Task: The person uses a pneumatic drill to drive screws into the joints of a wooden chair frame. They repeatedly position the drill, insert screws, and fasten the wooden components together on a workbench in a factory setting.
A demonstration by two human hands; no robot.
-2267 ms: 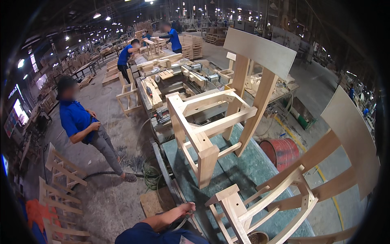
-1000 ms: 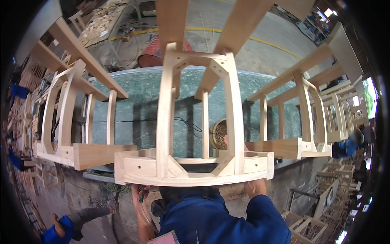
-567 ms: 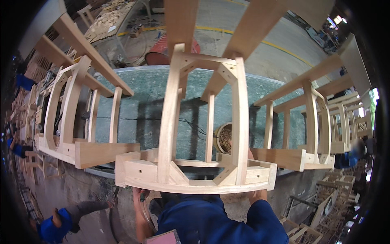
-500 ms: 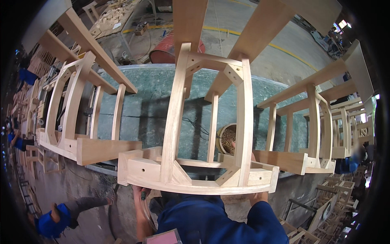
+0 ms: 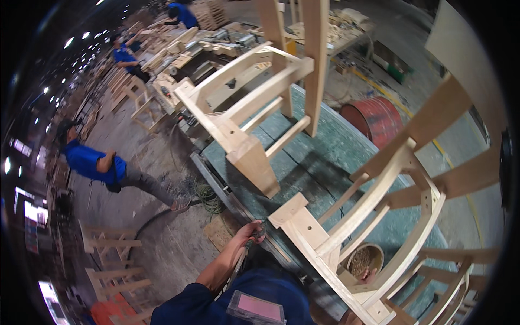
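My left hand (image 5: 251, 233) is wrapped round an air tool (image 5: 262, 228) beside the bench's near edge. A hose (image 5: 243, 254) runs back from it along my forearm; the tool's working end is unclear. My right hand (image 5: 369, 274) reaches into a round tub (image 5: 381, 253) of small brownish pieces (image 5: 359, 261), perhaps screws. Its fingers are partly hidden, so their grip does not show. In front of me an unfinished wooden chair frame (image 5: 346, 233) rests on the green bench top (image 5: 319, 181), its bars crossing before the tub.
Another chair frame (image 5: 254, 157) stands to the left on the bench, and more frames (image 5: 449, 281) are at the lower right. A red drum (image 5: 374, 120) lies beyond the bench. One person in blue (image 5: 97, 160) stands on the left floor near a coiled hose (image 5: 208, 197).
My view has swung left, so the bench and chair frames appear turned and shifted right. My left hand with the air tool now shows beside the bench. My right hand is still at the tub.
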